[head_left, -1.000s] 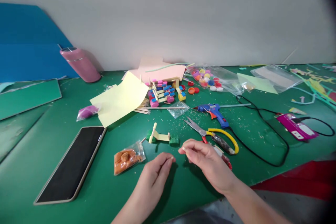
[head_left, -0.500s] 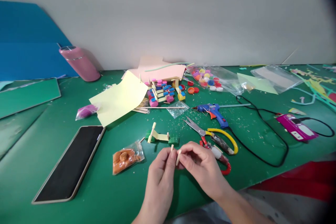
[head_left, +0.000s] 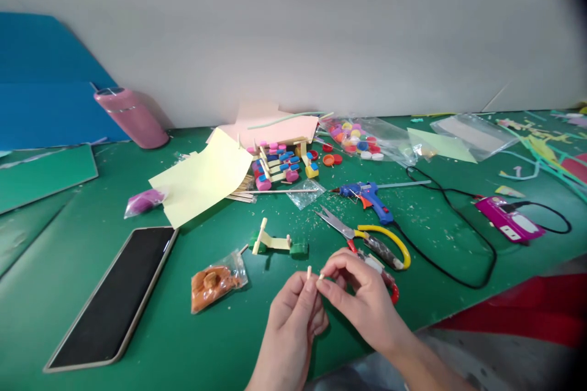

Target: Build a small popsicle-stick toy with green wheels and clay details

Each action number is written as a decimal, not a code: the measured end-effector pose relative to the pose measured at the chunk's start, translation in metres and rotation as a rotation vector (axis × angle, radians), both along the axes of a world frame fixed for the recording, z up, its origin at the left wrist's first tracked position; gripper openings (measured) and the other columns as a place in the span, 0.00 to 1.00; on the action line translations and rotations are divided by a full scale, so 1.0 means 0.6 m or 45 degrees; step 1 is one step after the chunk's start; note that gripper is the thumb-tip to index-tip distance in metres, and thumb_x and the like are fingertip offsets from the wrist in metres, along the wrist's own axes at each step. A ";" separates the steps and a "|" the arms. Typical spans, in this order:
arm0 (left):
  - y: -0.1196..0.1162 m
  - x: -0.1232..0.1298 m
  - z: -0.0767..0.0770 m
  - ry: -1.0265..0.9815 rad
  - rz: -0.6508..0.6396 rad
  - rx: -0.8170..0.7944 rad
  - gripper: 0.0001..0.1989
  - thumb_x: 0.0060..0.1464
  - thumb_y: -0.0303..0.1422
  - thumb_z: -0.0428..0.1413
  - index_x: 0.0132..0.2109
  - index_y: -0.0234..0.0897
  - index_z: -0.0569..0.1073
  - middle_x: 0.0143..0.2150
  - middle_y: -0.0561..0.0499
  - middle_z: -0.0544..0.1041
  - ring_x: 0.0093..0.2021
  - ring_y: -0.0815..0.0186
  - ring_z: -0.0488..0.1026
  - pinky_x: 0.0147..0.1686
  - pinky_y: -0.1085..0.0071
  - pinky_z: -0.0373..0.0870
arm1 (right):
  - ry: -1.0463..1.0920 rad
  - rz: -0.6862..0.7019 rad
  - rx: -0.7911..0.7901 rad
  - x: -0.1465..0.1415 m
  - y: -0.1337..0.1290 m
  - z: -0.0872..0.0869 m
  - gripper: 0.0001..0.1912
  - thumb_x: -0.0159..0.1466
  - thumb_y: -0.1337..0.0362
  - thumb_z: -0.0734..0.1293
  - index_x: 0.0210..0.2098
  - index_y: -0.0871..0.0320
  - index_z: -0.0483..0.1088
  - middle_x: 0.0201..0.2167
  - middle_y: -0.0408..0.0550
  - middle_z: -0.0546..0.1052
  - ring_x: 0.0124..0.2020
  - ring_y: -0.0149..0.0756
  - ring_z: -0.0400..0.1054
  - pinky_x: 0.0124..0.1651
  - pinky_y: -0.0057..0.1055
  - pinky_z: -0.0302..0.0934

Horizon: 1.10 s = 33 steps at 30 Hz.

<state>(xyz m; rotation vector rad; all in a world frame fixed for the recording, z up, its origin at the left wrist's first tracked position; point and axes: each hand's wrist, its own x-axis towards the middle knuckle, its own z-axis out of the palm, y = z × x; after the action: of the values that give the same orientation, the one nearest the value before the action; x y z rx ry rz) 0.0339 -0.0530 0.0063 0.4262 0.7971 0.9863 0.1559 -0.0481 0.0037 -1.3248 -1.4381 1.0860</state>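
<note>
Near the table's front edge, my left hand (head_left: 293,317) pinches a short pale stick (head_left: 309,271) between thumb and fingers, its tip poking up. My right hand (head_left: 362,299) is close beside it, thumb and forefinger closed on another small pale stick piece (head_left: 321,277). The lower parts of both pieces are hidden by fingers. Just beyond the hands lies a small assembly of pale sticks with green blocks (head_left: 276,243). Scissors with yellow handles (head_left: 383,244) and a red-handled tool (head_left: 393,292) are by my right hand, which partly covers the red one.
A phone (head_left: 114,296) and a bag of orange clay (head_left: 216,287) lie left. Behind are yellow paper (head_left: 202,177), colourful assemblies (head_left: 279,165) and a bag of caps (head_left: 353,137). A blue glue gun (head_left: 371,198) and its black cord reach a pink power strip (head_left: 509,219).
Both hands have shifted slightly right and down in the view. The piece in my right hand has tilted and shows less. The whole scene has moved slightly left as the camera turned.
</note>
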 end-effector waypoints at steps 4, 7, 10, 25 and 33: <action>-0.007 0.001 -0.002 0.054 -0.015 0.032 0.13 0.51 0.38 0.56 0.27 0.33 0.67 0.18 0.61 0.54 0.19 0.76 0.47 0.20 0.76 0.47 | -0.011 0.032 -0.008 0.006 -0.004 0.001 0.05 0.59 0.61 0.66 0.30 0.56 0.68 0.28 0.42 0.67 0.27 0.29 0.60 0.31 0.25 0.59; -0.006 0.000 0.000 0.050 -0.039 0.025 0.13 0.51 0.38 0.56 0.27 0.33 0.67 0.18 0.61 0.53 0.19 0.76 0.46 0.20 0.76 0.46 | -0.056 0.053 0.034 0.016 -0.003 0.005 0.06 0.61 0.61 0.63 0.31 0.55 0.69 0.29 0.43 0.68 0.30 0.31 0.63 0.33 0.27 0.61; -0.002 -0.003 -0.001 0.057 -0.034 -0.002 0.13 0.51 0.40 0.56 0.28 0.34 0.68 0.17 0.62 0.52 0.18 0.77 0.44 0.19 0.76 0.44 | -0.288 -0.037 0.142 0.047 -0.001 0.006 0.07 0.62 0.61 0.61 0.39 0.54 0.69 0.37 0.48 0.69 0.37 0.35 0.66 0.38 0.30 0.63; 0.000 -0.026 0.008 0.096 0.054 0.041 0.11 0.56 0.37 0.52 0.29 0.35 0.65 0.19 0.62 0.50 0.18 0.76 0.45 0.21 0.75 0.44 | -1.292 -0.091 -0.047 0.136 0.018 -0.021 0.30 0.50 0.66 0.63 0.52 0.64 0.58 0.44 0.57 0.69 0.45 0.49 0.65 0.48 0.45 0.61; 0.014 -0.035 0.010 0.097 0.090 0.067 0.10 0.55 0.37 0.52 0.31 0.34 0.68 0.17 0.62 0.50 0.17 0.76 0.46 0.20 0.74 0.43 | -0.613 -0.061 -0.186 0.130 -0.013 0.005 0.23 0.54 0.68 0.62 0.49 0.56 0.59 0.46 0.52 0.70 0.45 0.41 0.68 0.46 0.37 0.64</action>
<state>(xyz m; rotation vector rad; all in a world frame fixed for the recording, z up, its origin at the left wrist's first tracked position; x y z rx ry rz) 0.0129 -0.0448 0.0124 0.4866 0.8611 1.0635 0.2339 -0.0557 0.0068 -1.8038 -1.6811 0.8880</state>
